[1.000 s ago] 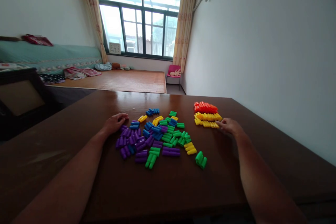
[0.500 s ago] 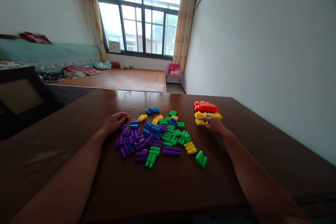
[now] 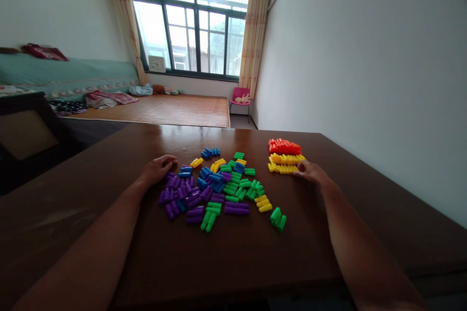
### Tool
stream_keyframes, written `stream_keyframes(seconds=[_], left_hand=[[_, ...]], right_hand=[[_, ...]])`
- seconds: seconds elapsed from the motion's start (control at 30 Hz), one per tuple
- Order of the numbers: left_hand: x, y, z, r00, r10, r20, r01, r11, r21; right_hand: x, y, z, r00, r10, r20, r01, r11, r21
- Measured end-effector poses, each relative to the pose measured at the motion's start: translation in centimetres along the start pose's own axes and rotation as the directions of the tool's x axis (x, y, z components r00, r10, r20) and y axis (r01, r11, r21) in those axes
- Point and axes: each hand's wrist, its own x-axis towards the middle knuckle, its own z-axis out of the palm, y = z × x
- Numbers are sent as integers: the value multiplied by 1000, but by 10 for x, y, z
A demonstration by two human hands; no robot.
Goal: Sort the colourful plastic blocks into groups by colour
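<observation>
Purple pieces, blue pieces and green pieces lie in a loose spread on the brown table. My left hand rests at the left edge of the spread with its fingers curled; whether it holds anything is hidden. At the right, my right hand pinches the right end of the near row of yellow pieces. Behind the yellow rows sits a stack of red-orange pieces.
Three joined yellow pieces and a green cluster lie nearer the front right. Some blue pieces are at the back. Beyond the table are a bed and a pink chair.
My right hand has moved right, from above the yellow rows to their right end, and its fingers have closed there. The near yellow row now shows fully. My left hand has stayed put.
</observation>
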Motion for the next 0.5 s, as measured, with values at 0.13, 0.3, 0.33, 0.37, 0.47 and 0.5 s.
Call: stream_keyframes(seconds=[0.13, 0.3, 0.33, 0.37, 0.47, 0.5], left_hand=[[-2, -1, 1, 1000, 8, 1, -8, 1000, 7], [-3, 0, 4, 1000, -10, -2, 10, 999, 32], [-4, 0, 5, 1000, -15, -5, 15, 999, 34], [-4, 0, 5, 1000, -21, -9, 21, 999, 31], [-4, 0, 6, 999, -28, -15, 28, 1000, -4], [-4, 1, 6, 999, -31, -15, 30, 999, -18]], right_hand=[[-5, -19, -8, 990, -36, -139, 44, 998, 53], [-17, -121, 5, 893, -379, -244, 436, 863, 254], [-19, -149, 11, 851, -485, -200, 524, 809, 265], [-20, -178, 17, 797, -583, -157, 603, 753, 264], [-13, -256, 37, 600, -795, -93, 792, 573, 212], [-7, -277, 43, 543, -836, -75, 832, 524, 184]])
